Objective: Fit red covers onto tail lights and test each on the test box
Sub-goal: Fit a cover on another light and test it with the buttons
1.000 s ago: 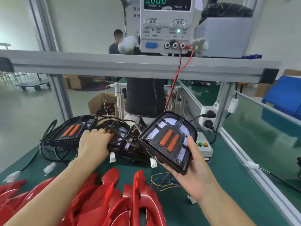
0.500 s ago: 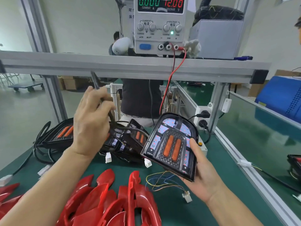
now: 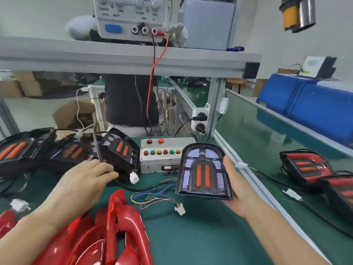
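Your left hand (image 3: 87, 181) pinches a black cable (image 3: 96, 144) by the uncovered lights; free it gently. The red covers (image 3: 114, 232) lie near you. Your right hand (image 3: 236, 186) grips the bare tail light (image 3: 202, 174) beside the test box (image 3: 162, 155); keep it level.

A bench power supply (image 3: 129, 16) stands on the grey metal shelf (image 3: 133, 60) above the green tabletop (image 3: 200, 236), with a red lead (image 3: 152, 77) hanging from its sockets. Beside it sit a grey metal box (image 3: 208, 23) and a white glove (image 3: 176, 33). A double power socket (image 3: 199, 121) is fixed to the upright post. A blue machine (image 3: 309, 104) stands beyond the right edge, and a cardboard box (image 3: 74, 113) lies on the floor behind.
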`<control>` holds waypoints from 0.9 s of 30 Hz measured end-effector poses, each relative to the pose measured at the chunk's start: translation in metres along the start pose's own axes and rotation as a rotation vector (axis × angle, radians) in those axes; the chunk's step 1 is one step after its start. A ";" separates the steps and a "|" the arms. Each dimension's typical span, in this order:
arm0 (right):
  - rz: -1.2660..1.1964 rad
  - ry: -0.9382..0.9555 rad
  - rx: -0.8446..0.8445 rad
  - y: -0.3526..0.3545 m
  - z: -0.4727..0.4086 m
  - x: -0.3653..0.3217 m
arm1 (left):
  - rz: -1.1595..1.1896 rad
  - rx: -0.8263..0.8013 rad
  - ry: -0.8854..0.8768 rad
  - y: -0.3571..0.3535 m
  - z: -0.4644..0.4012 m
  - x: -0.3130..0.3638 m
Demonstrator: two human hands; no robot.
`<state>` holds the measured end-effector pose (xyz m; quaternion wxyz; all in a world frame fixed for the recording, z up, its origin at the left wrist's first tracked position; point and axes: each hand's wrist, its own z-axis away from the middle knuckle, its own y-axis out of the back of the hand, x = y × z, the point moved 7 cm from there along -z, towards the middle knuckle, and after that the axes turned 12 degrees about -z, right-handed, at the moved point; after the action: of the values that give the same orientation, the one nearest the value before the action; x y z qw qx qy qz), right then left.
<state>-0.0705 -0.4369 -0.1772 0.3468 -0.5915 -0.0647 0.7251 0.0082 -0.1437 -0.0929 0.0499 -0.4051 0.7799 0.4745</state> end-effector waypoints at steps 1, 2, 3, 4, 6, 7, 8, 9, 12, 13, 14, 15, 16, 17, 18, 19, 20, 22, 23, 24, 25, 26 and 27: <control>0.024 -0.025 0.023 0.005 -0.001 0.004 | 0.038 -0.032 -0.003 -0.002 -0.001 0.002; 0.048 -0.047 0.040 0.010 -0.001 0.007 | 0.075 -0.064 0.002 -0.005 -0.001 0.002; 0.066 -0.067 0.048 0.013 -0.002 0.009 | 0.111 -0.097 0.014 -0.007 0.000 0.002; 0.083 -0.085 0.049 0.015 -0.003 0.011 | 0.154 -0.125 0.037 -0.008 0.000 0.002; 0.129 -0.111 0.042 0.017 -0.004 0.011 | 0.232 -0.195 0.098 -0.009 0.000 -0.001; 0.162 -0.124 0.044 0.018 -0.004 0.011 | 0.258 -0.238 0.145 -0.010 -0.001 -0.002; 0.206 -0.139 0.047 0.020 -0.004 0.012 | 0.276 -0.280 0.174 -0.011 -0.001 -0.002; 0.251 -0.152 0.046 0.021 -0.003 0.014 | 0.281 -0.310 0.195 -0.011 -0.002 -0.002; 0.319 -0.186 0.054 0.027 -0.001 0.020 | 0.343 -0.349 0.207 -0.009 -0.004 0.002; 0.341 -0.192 0.064 0.027 0.000 0.021 | 0.374 -0.374 0.182 -0.011 -0.003 0.006; 0.386 -0.191 0.068 0.027 0.001 0.020 | 0.395 -0.420 0.137 -0.013 -0.002 0.012; 0.455 -0.176 0.072 0.025 0.001 0.018 | 0.414 -0.484 0.083 -0.016 -0.001 0.020; 0.540 -0.139 0.086 0.024 0.000 0.014 | 0.429 -0.551 0.018 -0.019 0.001 0.030; 0.614 -0.089 0.105 0.023 0.000 0.010 | 0.430 -0.611 -0.050 -0.021 0.004 0.040; 0.671 -0.033 0.126 0.022 0.000 0.005 | 0.423 -0.656 -0.099 -0.024 0.006 0.049; 0.732 0.019 0.140 0.020 0.002 0.000 | 0.414 -0.693 -0.120 -0.027 0.010 0.054; 0.802 0.060 0.146 0.017 0.004 -0.003 | 0.408 -0.718 -0.123 -0.030 0.012 0.057; 0.948 0.102 0.149 0.011 0.007 -0.008 | 0.400 -0.740 -0.121 -0.035 0.016 0.059; 1.024 0.108 0.154 0.007 0.009 -0.009 | 0.385 -0.738 -0.121 -0.036 0.016 0.059; 1.119 0.118 0.160 0.002 0.012 -0.010 | 0.357 -0.727 -0.126 -0.037 0.016 0.058; 1.228 0.149 0.185 -0.002 0.016 -0.014 | 0.328 -0.711 -0.135 -0.037 0.014 0.057; 1.308 0.219 0.227 -0.009 0.023 -0.019 | 0.306 -0.694 -0.140 -0.037 0.014 0.055; 1.325 0.338 0.258 -0.022 0.037 -0.025 | 0.302 -0.687 -0.134 -0.037 0.014 0.053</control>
<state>-0.0930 -0.4238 -0.1349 -0.0959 -0.5653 0.4512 0.6838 -0.0066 -0.1721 -0.1507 -0.1082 -0.2470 0.6213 0.7357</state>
